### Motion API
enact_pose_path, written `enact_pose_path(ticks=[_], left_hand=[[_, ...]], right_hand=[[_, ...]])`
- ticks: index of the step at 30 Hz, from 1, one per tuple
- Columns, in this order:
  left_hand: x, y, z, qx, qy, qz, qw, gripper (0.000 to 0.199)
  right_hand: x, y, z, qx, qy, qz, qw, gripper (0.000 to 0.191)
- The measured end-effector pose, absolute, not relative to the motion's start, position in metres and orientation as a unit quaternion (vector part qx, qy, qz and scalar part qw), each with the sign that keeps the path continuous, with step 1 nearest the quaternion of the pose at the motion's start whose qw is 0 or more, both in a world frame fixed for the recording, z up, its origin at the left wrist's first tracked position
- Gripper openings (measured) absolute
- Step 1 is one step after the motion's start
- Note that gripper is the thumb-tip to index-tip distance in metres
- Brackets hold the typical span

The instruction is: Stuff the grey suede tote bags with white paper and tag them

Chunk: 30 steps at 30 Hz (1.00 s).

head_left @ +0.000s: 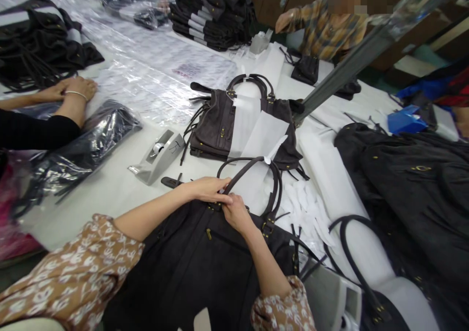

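A large black handbag (183, 267) lies in front of me, its zip side facing up and its handles pointing away. My left hand (208, 189) is closed around the base of one handle (244, 174). Right beside it, my right hand (236, 214) is closed at the same handle base, its fingertips partly hidden. White wrapping (269, 159) is fixed round the tops of the handles. Just beyond lies a dark grey-brown handbag (208, 125) with a white paper band (244, 121) across it.
Grey tape dispensers stand left (157, 157) and at lower right (333, 292). White paper strips (304, 206) lie right of the handles. More black bags (414, 174) are piled at right. A metal post (348, 72) rises there. A co-worker's hands (78, 89) rest near plastic-wrapped bags (88, 140).
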State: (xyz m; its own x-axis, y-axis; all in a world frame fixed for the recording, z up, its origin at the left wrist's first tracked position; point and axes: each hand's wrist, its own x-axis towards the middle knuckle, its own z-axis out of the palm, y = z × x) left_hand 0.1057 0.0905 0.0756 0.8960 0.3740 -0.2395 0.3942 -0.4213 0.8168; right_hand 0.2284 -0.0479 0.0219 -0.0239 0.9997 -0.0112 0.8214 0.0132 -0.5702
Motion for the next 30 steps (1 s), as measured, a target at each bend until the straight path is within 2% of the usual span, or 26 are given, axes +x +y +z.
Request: enact_pose_path(ticks=[3, 5, 10, 15, 22, 30], left_hand=[[0.088, 0.089, 0.06, 0.89, 0.233, -0.05, 0.388, 0.043], [0.076, 0.083, 0.051, 0.923, 0.23, -0.047, 0.304, 0.045], [0.06, 0.07, 0.03, 0.954, 0.243, -0.022, 0.174, 0.048], [0.063, 0.064, 0.012, 0.949, 0.285, -0.003, 0.136, 0.044], [0.06, 0.062, 0.011, 0.94, 0.326, 0.008, 0.1, 0.05], [0.065, 0.073, -0.002, 0.923, 0.366, -0.055, 0.104, 0.057]], right_hand=[[0.243, -0.068, 0.024, -0.677, -0.653, 0.207, 0.268, 0.029], [0.254, -0.087, 0.023, -0.74, -0.596, 0.144, 0.277, 0.034], [0.273, -0.129, 0.014, -0.8, -0.589, 0.049, 0.104, 0.031], [0.278, -0.124, 0.007, -0.806, -0.59, 0.008, 0.053, 0.033], [0.29, -0.113, -0.005, -0.805, -0.588, -0.008, 0.081, 0.044], [0.29, -0.094, -0.018, -0.826, -0.543, 0.097, 0.119, 0.043]])
